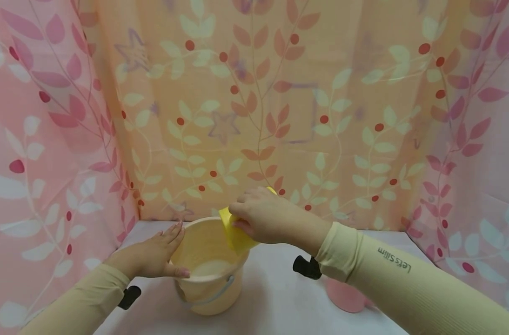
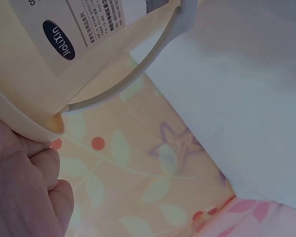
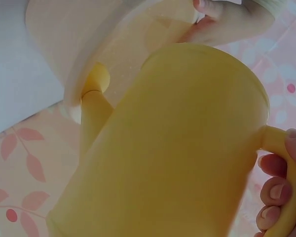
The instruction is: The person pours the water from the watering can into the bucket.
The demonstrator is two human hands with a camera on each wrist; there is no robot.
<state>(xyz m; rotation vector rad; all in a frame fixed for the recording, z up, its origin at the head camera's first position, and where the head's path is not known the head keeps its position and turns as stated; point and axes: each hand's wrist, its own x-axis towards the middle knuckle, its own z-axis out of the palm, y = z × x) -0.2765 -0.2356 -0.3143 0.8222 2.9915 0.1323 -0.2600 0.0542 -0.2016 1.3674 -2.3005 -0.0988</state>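
A cream bucket (image 1: 212, 298) with a grey handle (image 1: 212, 298) stands upright on the white tabletop. My left hand (image 1: 156, 253) rests on its left rim, fingers extended and thumb spread over the front edge. My right hand (image 1: 260, 216) grips the handle of a yellow watering can (image 3: 172, 133), held tilted over the bucket's right side. In the right wrist view, the can's spout (image 3: 94, 113) reaches to the bucket rim, its round end overlapping the opening. A printed label (image 2: 84, 29) shows on the bucket in the left wrist view.
A pink container (image 1: 346, 295) stands right of the bucket, partly hidden by my right forearm. Leaf-patterned cloth (image 1: 254, 116) encloses the white tabletop (image 1: 271, 288) at the back and both sides. Black camera mounts (image 1: 306, 267) stick out below both wrists.
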